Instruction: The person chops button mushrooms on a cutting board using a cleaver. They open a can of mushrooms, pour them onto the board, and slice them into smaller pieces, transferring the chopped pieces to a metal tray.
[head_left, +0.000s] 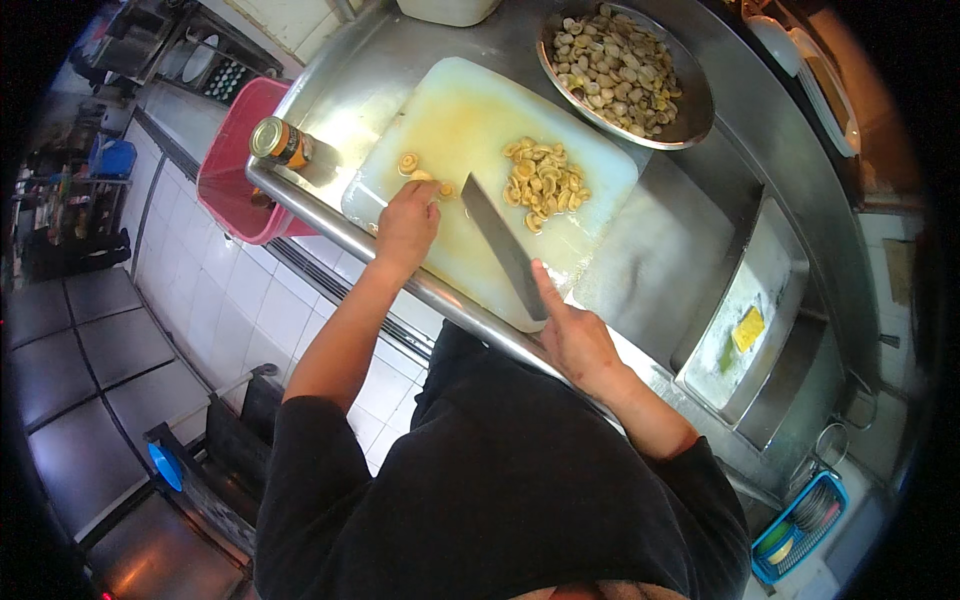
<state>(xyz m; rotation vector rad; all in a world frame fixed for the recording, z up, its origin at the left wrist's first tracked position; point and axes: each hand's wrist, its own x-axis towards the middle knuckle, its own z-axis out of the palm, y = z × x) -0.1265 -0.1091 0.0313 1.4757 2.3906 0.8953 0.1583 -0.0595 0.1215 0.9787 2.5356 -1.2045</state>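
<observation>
A white plastic cutting board (450, 105), stained yellow, lies on the steel counter. My right hand (577, 337) grips a broad-bladed kitchen knife (504, 244), its index finger stretched along the blade. The blade rests low over the board, tip pointing away from me. At the board's left side, my left hand (409, 225) has its fingertips bent down among a few whole mushrooms (408, 162). Those fingertips touch or nearly touch a mushroom; whether they pinch one is hidden. Right of the blade sits a pile of sliced mushrooms (546, 180).
A steel bowl (694, 112) of pale shelled pieces stands beyond the board. An open tin can (281, 142) is at the counter's left corner, above a pink bin (232, 165). To the right, a steel sink (784, 225) holds a yellow sponge (748, 330). A raised rim (337, 225) edges the counter.
</observation>
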